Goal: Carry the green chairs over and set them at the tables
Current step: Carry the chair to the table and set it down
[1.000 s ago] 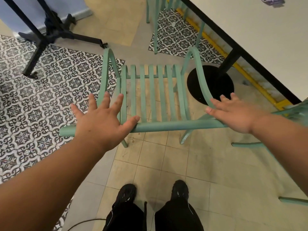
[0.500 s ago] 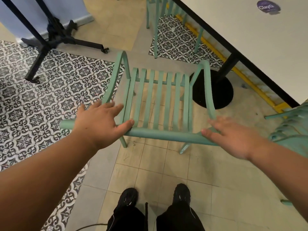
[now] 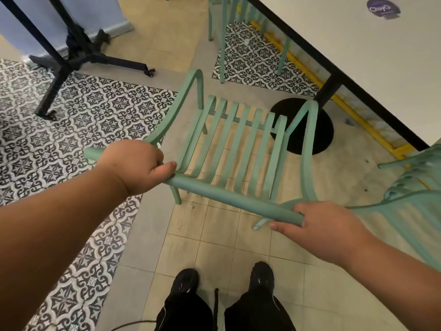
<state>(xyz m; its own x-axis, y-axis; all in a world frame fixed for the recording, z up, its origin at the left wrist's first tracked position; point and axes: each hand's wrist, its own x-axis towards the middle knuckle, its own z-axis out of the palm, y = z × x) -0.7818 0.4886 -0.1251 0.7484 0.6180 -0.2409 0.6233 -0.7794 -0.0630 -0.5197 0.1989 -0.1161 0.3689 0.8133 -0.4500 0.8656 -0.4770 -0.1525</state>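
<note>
A green slatted chair (image 3: 238,149) with two armrests stands on the floor right in front of me, its seat facing away. My left hand (image 3: 136,164) is shut around the left end of its top back rail. My right hand (image 3: 319,225) grips the right end of the same rail. The white table (image 3: 358,51) with a black edge lies at the upper right, and its black round base (image 3: 307,125) sits just behind the chair's right armrest.
A second green chair (image 3: 415,187) stands at the right edge, close to my right arm. Another green chair (image 3: 224,27) is at the far side by the table. A black wheeled stand (image 3: 78,53) occupies the upper left. My black shoes (image 3: 186,280) are below.
Both hands were open over the back rail; now each has closed around it. The chair has turned slightly, its right end nearer to me.
</note>
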